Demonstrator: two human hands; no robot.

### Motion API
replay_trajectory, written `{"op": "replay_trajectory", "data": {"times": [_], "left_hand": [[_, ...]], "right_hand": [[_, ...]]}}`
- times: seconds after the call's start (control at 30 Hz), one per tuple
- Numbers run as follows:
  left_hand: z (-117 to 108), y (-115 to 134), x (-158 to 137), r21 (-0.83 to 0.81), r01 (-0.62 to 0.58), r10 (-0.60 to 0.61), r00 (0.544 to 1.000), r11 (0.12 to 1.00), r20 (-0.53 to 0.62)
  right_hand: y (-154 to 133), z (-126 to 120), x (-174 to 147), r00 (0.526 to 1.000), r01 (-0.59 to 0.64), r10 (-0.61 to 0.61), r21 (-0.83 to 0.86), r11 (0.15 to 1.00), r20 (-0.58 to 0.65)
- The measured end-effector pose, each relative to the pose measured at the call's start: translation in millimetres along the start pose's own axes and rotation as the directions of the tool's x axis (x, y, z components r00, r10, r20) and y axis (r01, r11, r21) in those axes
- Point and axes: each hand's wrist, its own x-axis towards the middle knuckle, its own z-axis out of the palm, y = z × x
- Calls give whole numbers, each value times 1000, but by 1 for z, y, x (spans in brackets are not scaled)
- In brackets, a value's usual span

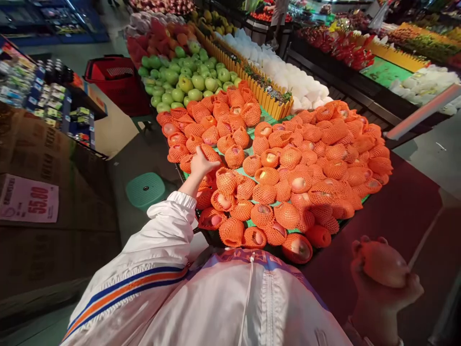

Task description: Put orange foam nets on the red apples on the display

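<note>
My left hand (202,165) reaches over the near left edge of the fruit display, its thumb and fingers around an apple in an orange foam net (211,153). Many more netted apples (288,215) lie around it, some with reddish or yellowish skin showing at the net openings. Low at the right, my right hand (378,288) is closed around a bare reddish apple (386,263), held away from the pile. Part of the fingers is hidden behind that fruit.
Green apples (196,81) lie behind the netted ones, beside a yellow picket divider (268,93) and white-wrapped produce (295,79). A green stool (145,190), a red shopping basket (117,84) and cardboard boxes with a price sign (30,198) stand at the left.
</note>
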Motion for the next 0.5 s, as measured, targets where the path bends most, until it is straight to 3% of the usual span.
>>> {"op": "replay_trajectory", "data": {"times": [0.1, 0.17, 0.23, 0.3, 0.4, 0.5], "left_hand": [[-1, 24, -4, -31, -158, 153, 979, 987, -133], [10, 42, -10, -55, -338, 325, 932, 940, -160], [30, 57, -19, -87, -471, 468, 882, 878, -58], [53, 69, -30, -103, -500, 511, 848, 860, 142], [79, 78, -42, -74, -475, 469, 812, 877, 347], [84, 78, -47, 40, -457, 401, 815, 888, 418]], "right_hand": [[-2, -17, -10, 996, 66, -68, -31, 997, -59], [-3, -20, -14, 991, 96, -99, -34, 995, -85], [-4, -18, -16, 988, 111, -113, -27, 993, -108], [-3, -14, -16, 987, 117, -117, -8, 993, -114], [0, -11, -15, 991, 107, -105, 26, 994, -88], [4, -11, -14, 991, 102, -99, 33, 994, -88]]}}
